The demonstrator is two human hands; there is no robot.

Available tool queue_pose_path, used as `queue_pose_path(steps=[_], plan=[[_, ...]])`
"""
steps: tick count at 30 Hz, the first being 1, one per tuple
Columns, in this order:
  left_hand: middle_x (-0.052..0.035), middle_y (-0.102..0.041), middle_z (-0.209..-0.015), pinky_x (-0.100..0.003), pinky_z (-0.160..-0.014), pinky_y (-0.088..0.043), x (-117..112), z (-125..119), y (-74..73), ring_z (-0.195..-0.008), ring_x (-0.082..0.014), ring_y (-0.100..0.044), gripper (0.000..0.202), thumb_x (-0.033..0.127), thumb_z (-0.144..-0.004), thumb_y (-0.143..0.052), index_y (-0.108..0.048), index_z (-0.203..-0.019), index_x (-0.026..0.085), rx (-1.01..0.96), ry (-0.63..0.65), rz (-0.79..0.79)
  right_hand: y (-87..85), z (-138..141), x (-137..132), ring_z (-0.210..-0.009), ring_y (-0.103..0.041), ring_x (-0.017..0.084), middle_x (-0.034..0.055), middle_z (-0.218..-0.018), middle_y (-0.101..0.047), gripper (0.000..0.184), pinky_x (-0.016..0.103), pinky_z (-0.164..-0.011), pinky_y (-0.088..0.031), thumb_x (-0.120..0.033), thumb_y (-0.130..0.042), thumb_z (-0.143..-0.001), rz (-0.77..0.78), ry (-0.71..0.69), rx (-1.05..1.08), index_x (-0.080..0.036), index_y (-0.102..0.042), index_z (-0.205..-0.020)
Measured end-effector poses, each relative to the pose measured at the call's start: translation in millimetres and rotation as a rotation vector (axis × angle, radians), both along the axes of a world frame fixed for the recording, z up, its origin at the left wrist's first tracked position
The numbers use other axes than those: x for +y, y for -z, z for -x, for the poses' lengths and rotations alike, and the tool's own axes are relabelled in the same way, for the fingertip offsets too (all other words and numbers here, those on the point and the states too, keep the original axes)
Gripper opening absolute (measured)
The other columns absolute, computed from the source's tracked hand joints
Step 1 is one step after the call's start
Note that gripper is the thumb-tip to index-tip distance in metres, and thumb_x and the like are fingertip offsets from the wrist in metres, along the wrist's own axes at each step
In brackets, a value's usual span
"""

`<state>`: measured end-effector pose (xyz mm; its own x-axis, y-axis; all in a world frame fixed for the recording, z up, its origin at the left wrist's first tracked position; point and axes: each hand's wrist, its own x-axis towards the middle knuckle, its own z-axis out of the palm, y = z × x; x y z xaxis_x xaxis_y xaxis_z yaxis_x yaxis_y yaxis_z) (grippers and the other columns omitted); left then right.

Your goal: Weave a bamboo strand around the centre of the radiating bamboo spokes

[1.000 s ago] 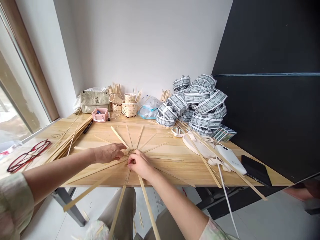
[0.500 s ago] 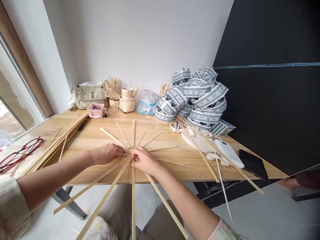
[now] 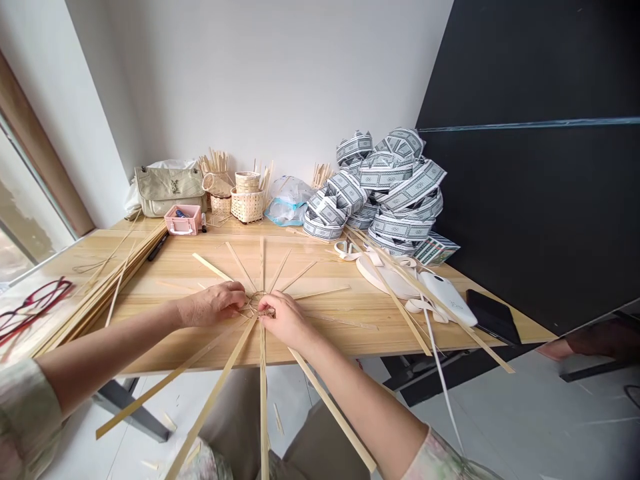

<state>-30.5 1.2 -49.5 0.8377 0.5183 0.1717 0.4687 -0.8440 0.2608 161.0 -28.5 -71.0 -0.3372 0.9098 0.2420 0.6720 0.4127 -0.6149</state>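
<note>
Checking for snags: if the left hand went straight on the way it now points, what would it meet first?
The woven centre of the bamboo strips comes first: the left hand sits right at its edge. Just past that is the right hand, though depth is hard to judge here.

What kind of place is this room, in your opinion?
It looks like a basket-weaving workspace, perhaps a craft studio. The wooden table holds a bundle of bamboo strips, a small woven basket and a spoked bamboo basket base.

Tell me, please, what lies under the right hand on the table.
The right hand rests on the woven centre of radiating bamboo strips; the weave beneath the palm and fingers is covered.
</note>
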Motion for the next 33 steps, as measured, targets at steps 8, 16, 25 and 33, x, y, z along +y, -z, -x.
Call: queue_pose_path(steps=[8,16,25,33], plan=[[-0.0038,-0.049,-0.077,-0.018,-0.061,-0.036,8,-3,1.8,-0.067,-0.0103,-0.048,0.019,0.014,-0.078,-0.046,-0.052,-0.06,0.013,-0.012,0.046,0.034,2.4,-1,-1,-0.078,-0.046,0.013,-0.0015,-0.074,-0.049,0.011,0.024,-0.068,-0.034,-0.01,-0.053,-0.063,0.005,-0.003,-0.007,-0.02,-0.056,-0.069],[-0.0017,-0.051,-0.074,-0.017,-0.06,-0.035,1,-6,-0.3,-0.065,-0.0092,-0.048,0.018,0.006,-0.074,-0.045,-0.053,-0.06,0.013,0.003,-0.037,0.07,-8.8,-3,-5,-0.088,-0.043,0.016,0.0015,-0.082,-0.048,0.011,0.028,-0.077,-0.034,-0.012,-0.055,-0.065,-0.022,-0.004,-0.125,-0.019,-0.055,-0.074],[-0.0013,-0.051,-0.075,-0.016,-0.059,-0.033,-16,-7,1.9,-0.064,-0.0087,-0.047,0.018,0.003,-0.074,-0.043,-0.05,-0.06,0.013,0.025,-0.144,0.051,-5.4,-7,-11,-0.089,-0.042,0.016,0.0025,-0.087,-0.048,0.013,0.03,-0.08,-0.034,-0.014,-0.058,-0.068,-0.054,-0.046,-0.11,-0.018,-0.052,-0.079],[-0.0022,-0.05,-0.073,-0.019,-0.058,-0.032,-18,-10,0.2,-0.064,-0.0103,-0.045,0.019,0.004,-0.074,-0.04,-0.047,-0.06,0.014,0.082,-0.172,0.028,-9.1,-6,-10,-0.086,-0.043,0.016,0.0024,-0.084,-0.049,0.01,0.028,-0.078,-0.035,-0.015,-0.058,-0.067,-0.083,-0.046,-0.18,-0.017,-0.052,-0.076]])
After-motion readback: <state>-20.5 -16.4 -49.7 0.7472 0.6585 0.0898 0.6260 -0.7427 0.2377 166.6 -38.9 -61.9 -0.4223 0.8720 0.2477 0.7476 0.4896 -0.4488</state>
